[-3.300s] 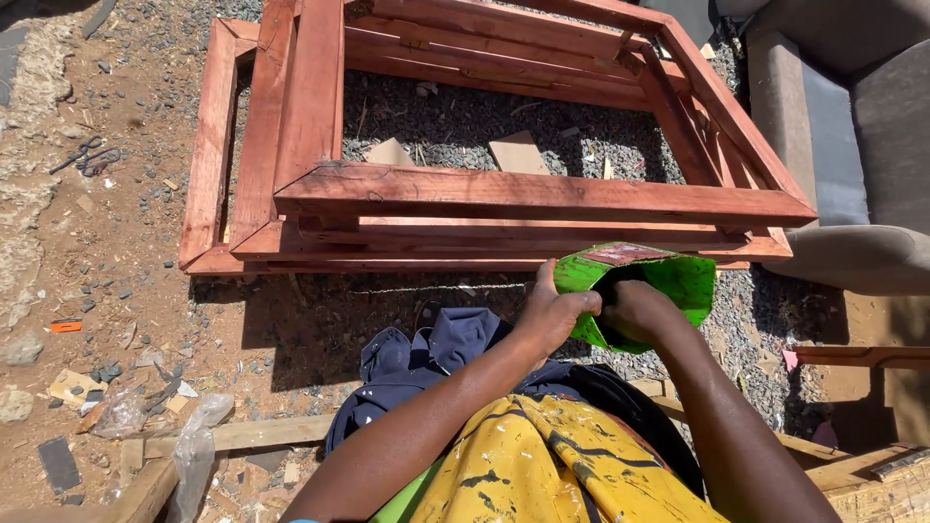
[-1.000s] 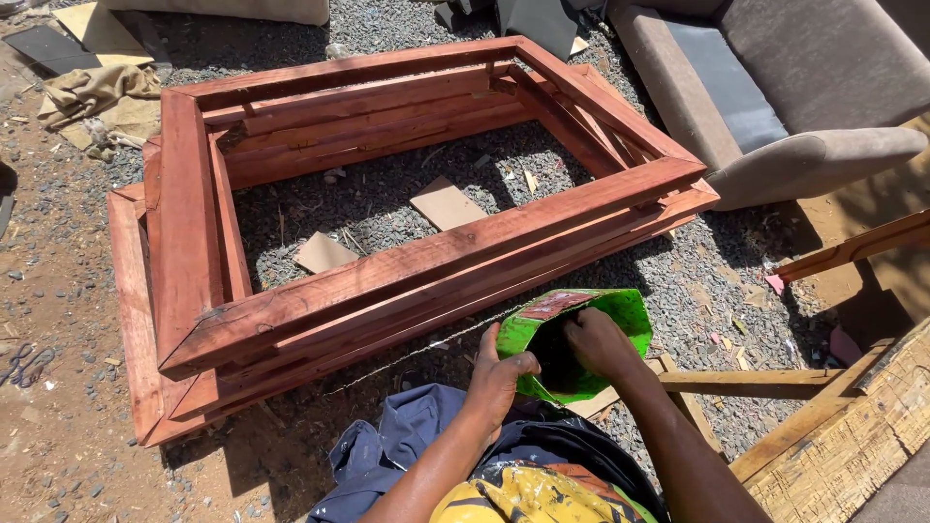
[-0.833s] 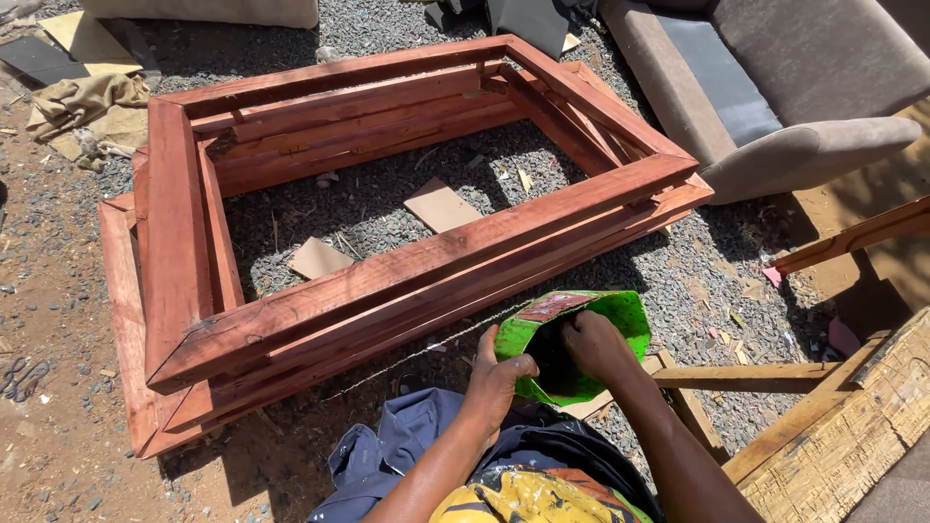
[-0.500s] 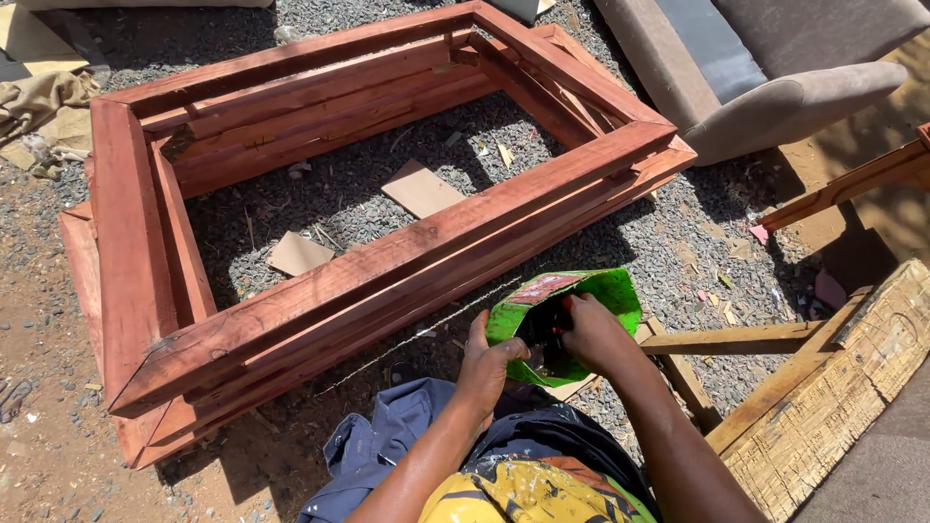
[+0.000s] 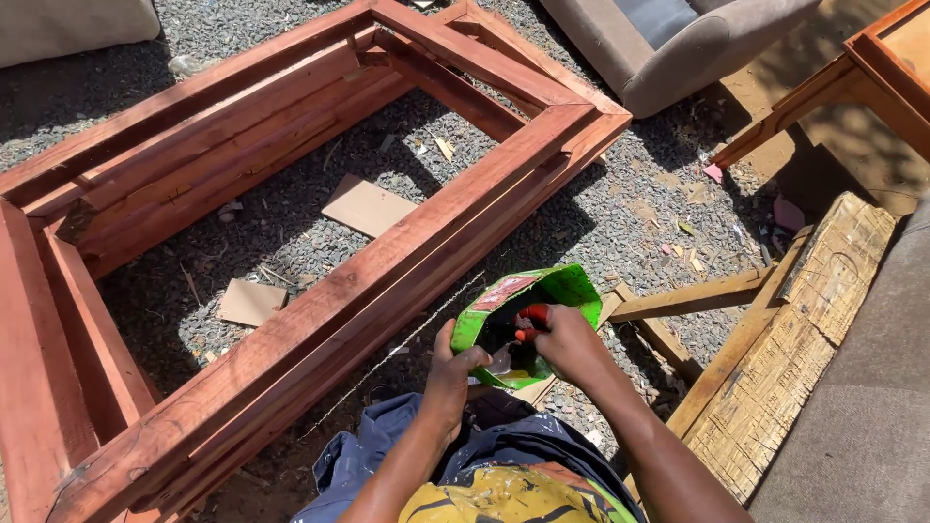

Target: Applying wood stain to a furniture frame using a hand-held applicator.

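Observation:
My left hand [image 5: 451, 363] grips the near rim of a green plastic container [image 5: 562, 288] with a red patch on its side, cut open at the top. My right hand [image 5: 562, 339] reaches into its mouth, fingers closed around a small red-handled object [image 5: 528, 324] whose lower end is hidden inside. The container hangs just above the gravel, in front of my knees. A stack of red-brown wooden frames [image 5: 407, 261] lies flat on the ground right beyond it.
Cardboard scraps [image 5: 368, 205] lie on the gravel inside the frames. A grey sofa [image 5: 678, 39] stands at the back right. Rough planks [image 5: 785, 339] and a wooden piece [image 5: 852, 77] lie to the right. My paint-spattered clothes [image 5: 504, 489] fill the bottom.
The view has swung left and closer, so the frames now run diagonally. Both hands stay on the green container, the right hand deeper in its opening.

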